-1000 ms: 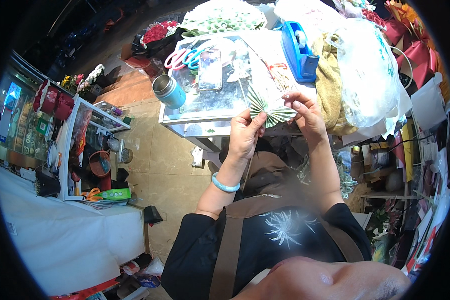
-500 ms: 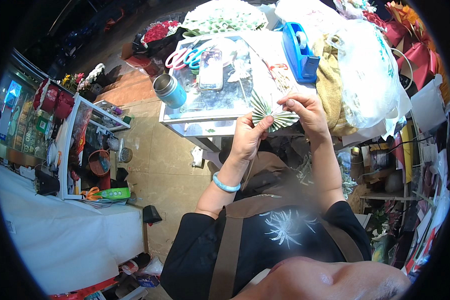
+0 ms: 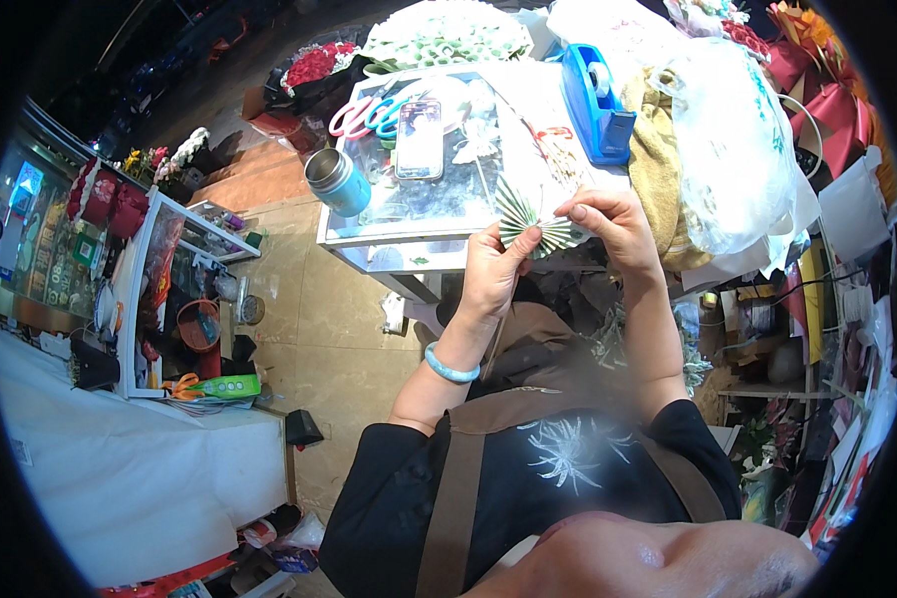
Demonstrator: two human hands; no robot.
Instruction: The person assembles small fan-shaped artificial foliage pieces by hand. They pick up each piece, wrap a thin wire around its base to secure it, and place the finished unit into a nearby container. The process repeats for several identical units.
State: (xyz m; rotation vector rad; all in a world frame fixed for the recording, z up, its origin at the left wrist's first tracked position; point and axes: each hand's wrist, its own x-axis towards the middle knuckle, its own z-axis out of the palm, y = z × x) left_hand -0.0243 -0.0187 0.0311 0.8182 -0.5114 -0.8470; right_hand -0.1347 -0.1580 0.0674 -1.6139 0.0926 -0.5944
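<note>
Head view: The left hand (image 3: pixel 493 271) holds a green-and-white striped, pleated fan-shaped piece (image 3: pixel 518 214) in front of the person, at the near edge of a white-framed, glass-topped bench (image 3: pixel 399 236). The left thumb lies across the base of the pleats, and the fingers are closed behind it. A thin, straight brown stem (image 3: pixel 498 334) extends below this hand toward the lap. A pale blue, ring-shaped bangle (image 3: pixel 450 364) encircles the left wrist.

The right hand (image 3: pixel 618 227) is at the right side of the fan-shaped piece. Its thumb and forefinger are nearly together by the pleats; whether a pleat is pinched between them cannot be told. The pleats fan outward from the left thumb, up and to the right.

On the bench, to the left, a light blue, open-topped metal cup (image 3: pixel 344 187) stands near the corner. A rectangular, light-framed phone (image 3: pixel 420 140) lies to its right. Pink-handled scissors (image 3: pixel 349 118) lie beyond the cup. A blue plastic tape dispenser (image 3: pixel 608 130) is positioned beyond the right hand, beside a crumpled, mustard-coloured cloth (image 3: pixel 656 174).
</note>
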